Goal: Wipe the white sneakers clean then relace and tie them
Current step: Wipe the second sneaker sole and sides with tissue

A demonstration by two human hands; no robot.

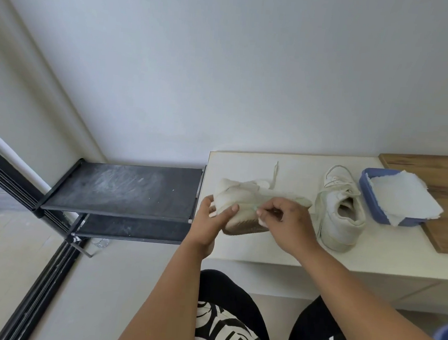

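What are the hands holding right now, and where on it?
The left hand grips the tipped sneaker at one end; which end is unclear. The right hand pinches a small white wipe against its side near the sole.

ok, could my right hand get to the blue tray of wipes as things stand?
Probably yes. The blue tray sits uncovered on the table's right side; only the second sneaker stands between it and the right hand, which would have to lift over it.

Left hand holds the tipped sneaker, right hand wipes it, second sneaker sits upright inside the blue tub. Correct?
Not quite. In the head view the second sneaker stands on the white tabletop beside the blue tub, not inside it. The rest holds: left hand on the tipped sneaker, right hand wiping.
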